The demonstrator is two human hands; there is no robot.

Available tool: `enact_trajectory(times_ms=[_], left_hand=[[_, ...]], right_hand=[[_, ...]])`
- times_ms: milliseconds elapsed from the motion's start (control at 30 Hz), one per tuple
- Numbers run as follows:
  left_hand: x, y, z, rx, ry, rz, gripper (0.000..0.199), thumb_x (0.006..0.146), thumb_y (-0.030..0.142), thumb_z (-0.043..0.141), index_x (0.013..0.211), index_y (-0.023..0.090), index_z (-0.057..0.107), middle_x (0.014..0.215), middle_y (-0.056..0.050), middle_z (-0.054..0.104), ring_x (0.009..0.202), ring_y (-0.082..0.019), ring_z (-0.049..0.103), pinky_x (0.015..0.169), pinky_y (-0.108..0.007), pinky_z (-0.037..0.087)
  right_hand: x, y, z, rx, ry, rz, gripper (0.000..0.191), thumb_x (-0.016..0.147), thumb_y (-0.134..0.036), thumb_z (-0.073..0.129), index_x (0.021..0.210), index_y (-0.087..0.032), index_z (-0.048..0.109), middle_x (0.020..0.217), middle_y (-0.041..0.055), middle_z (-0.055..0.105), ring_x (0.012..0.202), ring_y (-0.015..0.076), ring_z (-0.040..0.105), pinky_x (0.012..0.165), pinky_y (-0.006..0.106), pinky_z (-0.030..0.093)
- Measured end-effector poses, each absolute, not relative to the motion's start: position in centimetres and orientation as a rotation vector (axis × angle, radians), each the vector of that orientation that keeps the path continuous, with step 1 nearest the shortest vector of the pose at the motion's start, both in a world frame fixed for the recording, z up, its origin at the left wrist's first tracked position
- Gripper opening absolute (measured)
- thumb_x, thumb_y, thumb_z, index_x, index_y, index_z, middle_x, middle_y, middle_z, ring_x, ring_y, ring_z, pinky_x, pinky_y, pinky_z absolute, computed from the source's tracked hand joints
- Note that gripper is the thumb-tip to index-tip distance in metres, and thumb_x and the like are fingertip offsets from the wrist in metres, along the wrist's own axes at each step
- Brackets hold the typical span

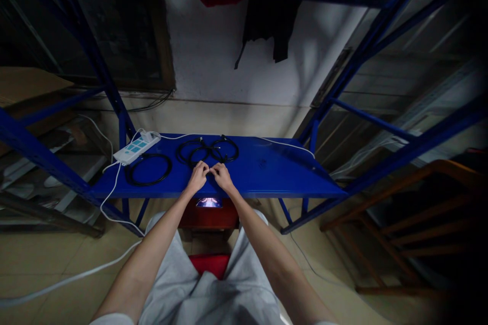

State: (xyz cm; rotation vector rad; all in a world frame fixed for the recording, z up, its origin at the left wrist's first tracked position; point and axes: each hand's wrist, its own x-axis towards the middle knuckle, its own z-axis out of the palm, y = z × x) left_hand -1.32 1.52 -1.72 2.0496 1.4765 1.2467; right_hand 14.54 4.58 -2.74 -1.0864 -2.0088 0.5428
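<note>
Black, slim cable loops (210,149) overlap on the smooth blue bench (267,172), just beyond our left hand (198,176) and right hand (221,176). Both curl inward, nearly touching; we cannot tell what, if anything, they pinch. Leftward, a round black coil (147,184) lies beside the boxy white power strip (137,148). Below the bench's edge glows a screen (209,203) too small to read.

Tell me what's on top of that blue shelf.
A white power strip, a black cable coil beside it, overlapping black coils near the middle, and a white cord toward the back. Whatever lies directly beneath the left hand and right hand is hidden.
</note>
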Motion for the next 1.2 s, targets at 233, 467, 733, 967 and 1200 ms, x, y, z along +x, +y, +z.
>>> enact_trajectory(times_ms=[233, 467, 733, 967, 1200], left_hand=[[-1.35, 1.54, -1.87, 2.012, 1.517, 1.239, 0.018, 0.086, 0.004, 0.046, 0.081, 0.020, 0.052, 0.087, -0.004, 0.057, 0.087, -0.020, 0.056, 0.082, -0.032, 0.044], [-1.37, 1.57, -1.91, 2.028, 1.517, 1.228, 0.019, 0.084, 0.003, 0.046, 0.082, 0.020, 0.054, 0.087, -0.004, 0.058, 0.085, -0.019, 0.057, 0.079, -0.032, 0.044], [-1.25, 1.77, -1.76, 2.033, 1.502, 1.194, 0.018, 0.085, 0.004, 0.047, 0.079, 0.019, 0.054, 0.085, -0.004, 0.058, 0.083, -0.019, 0.057, 0.078, -0.031, 0.043], [-1.29, 1.65, -1.46, 2.018, 1.488, 1.199, 0.017, 0.086, 0.007, 0.048, 0.077, 0.019, 0.055, 0.086, -0.004, 0.056, 0.084, -0.019, 0.056, 0.079, -0.030, 0.043], [-1.07, 1.31, -1.30, 2.027, 1.519, 1.149, 0.018, 0.086, 0.006, 0.047, 0.079, 0.019, 0.056, 0.088, -0.004, 0.058, 0.084, -0.019, 0.057, 0.078, -0.030, 0.042]], right_hand=[[14.81, 4.43, -2.45, -1.013, -1.967, 0.642, 0.007, 0.079, -0.024, 0.076, 0.085, -0.022, 0.073, 0.088, 0.0034, 0.065, 0.088, 0.0205, 0.057, 0.084, 0.034, 0.042], [14.78, 4.50, -2.39, -1.043, -1.836, 0.691, 0.012, 0.078, -0.023, 0.074, 0.069, -0.020, 0.067, 0.078, 0.0030, 0.065, 0.079, 0.0198, 0.058, 0.077, 0.032, 0.043], [14.49, 4.38, -2.68, -1.104, -1.981, 0.528, 0.008, 0.086, -0.015, 0.061, 0.081, -0.021, 0.061, 0.086, 0.0040, 0.062, 0.086, 0.0209, 0.053, 0.077, 0.031, 0.038], [14.46, 4.45, -2.64, -1.099, -1.981, 0.581, 0.012, 0.086, -0.013, 0.059, 0.079, -0.022, 0.060, 0.086, 0.0029, 0.063, 0.086, 0.0212, 0.053, 0.077, 0.030, 0.038], [14.72, 4.17, -2.41, -1.092, -1.948, 0.637, 0.015, 0.084, -0.010, 0.054, 0.080, -0.023, 0.061, 0.084, 0.0025, 0.066, 0.084, 0.0210, 0.055, 0.076, 0.030, 0.040]])
